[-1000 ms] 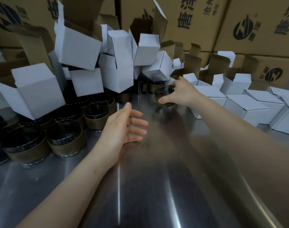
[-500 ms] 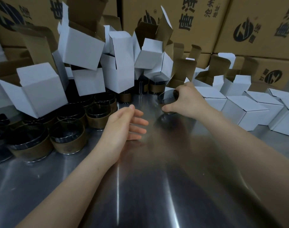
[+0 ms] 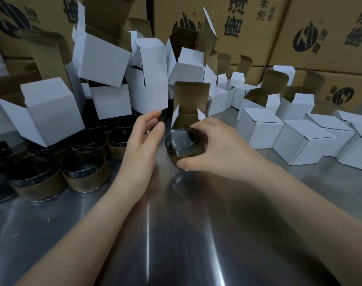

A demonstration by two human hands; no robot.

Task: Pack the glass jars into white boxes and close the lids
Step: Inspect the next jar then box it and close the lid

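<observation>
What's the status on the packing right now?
Right hand grips a glass jar, tilted. Left hand open beside it, holding nothing. Open white box just behind jar; nothing between.

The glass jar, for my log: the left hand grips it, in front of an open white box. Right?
No. The head view shows the right hand gripping the glass jar; the left hand is open beside it. The open white box does stand behind.

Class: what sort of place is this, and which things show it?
Probably a packing station in a warehouse: stacked printed cartons behind, a heap of open white boxes, and glass jars on a steel table.
</observation>
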